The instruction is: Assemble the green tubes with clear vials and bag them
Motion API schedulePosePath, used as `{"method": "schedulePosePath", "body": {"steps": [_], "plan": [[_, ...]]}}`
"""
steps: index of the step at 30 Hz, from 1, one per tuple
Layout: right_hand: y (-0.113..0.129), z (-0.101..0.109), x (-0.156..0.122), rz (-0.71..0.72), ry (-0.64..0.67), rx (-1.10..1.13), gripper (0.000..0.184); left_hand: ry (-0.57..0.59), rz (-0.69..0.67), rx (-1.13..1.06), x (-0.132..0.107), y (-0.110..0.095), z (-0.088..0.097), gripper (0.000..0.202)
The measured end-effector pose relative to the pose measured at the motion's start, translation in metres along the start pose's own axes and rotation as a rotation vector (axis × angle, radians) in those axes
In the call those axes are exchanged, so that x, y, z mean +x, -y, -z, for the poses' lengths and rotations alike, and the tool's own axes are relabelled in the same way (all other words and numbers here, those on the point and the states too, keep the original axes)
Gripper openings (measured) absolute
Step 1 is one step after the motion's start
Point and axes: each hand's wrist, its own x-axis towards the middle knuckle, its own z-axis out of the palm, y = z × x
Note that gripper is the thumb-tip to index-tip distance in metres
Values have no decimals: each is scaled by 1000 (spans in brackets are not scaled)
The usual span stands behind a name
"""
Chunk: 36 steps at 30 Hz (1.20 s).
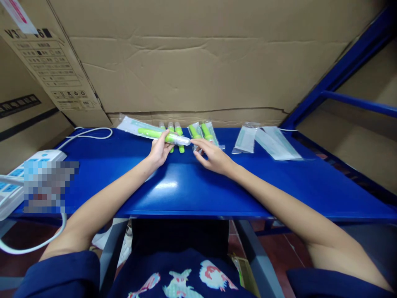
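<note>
My left hand [159, 150] is closed on a green pen-shaped item with a clear cap [173, 138], held level just above the blue table [186, 186]. My right hand [211, 155] reaches in from the right; its fingers are partly stretched and touch the cap end and a small clear bag. Behind the hands lie several loose green pens [179, 131] and two bagged green pens [201, 131]. A longer clear bag [133, 125] lies to the left of them.
A stack of empty clear bags [269, 140] lies at the right rear. A white power strip [21, 178] with a white cable [89, 133] sits at the left edge. Cardboard boxes [192, 58] wall the back. A blue shelf frame [347, 70] rises at the right.
</note>
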Motion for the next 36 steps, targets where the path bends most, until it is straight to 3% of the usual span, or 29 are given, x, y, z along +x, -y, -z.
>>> {"method": "schedulePosePath", "body": {"steps": [18, 30, 36], "plan": [[-2, -3, -4, 68, 127, 6, 58, 27, -39, 12, -5, 3, -2, 18], [-10, -4, -5, 51, 259, -99, 71, 65, -29, 27, -8, 3, -2, 10], [-4, -5, -5, 45, 337, -83, 72, 158, -4, 101, -12, 7, -3, 13]]}}
